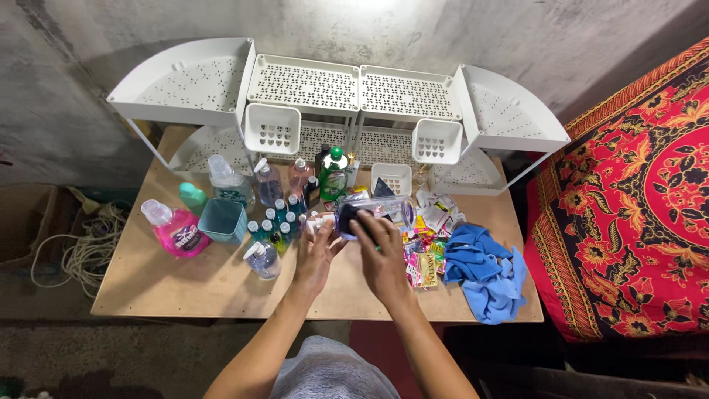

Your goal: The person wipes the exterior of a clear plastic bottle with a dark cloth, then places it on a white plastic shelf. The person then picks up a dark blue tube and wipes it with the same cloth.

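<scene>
Grey concrete wall (443, 29), wooden table (185, 281)

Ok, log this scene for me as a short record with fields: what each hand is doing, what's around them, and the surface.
Left hand: left hand at the white pump end of a clear bottle lying on its side
Right hand: right hand gripping the clear bottle over its dark label
Left of hands: pink bottle, teal square cup, small blue-capped bottles
Right of hands: sachets, blue cloth
Behind: green bottle, white shelf rack
Surface: wooden table
</scene>
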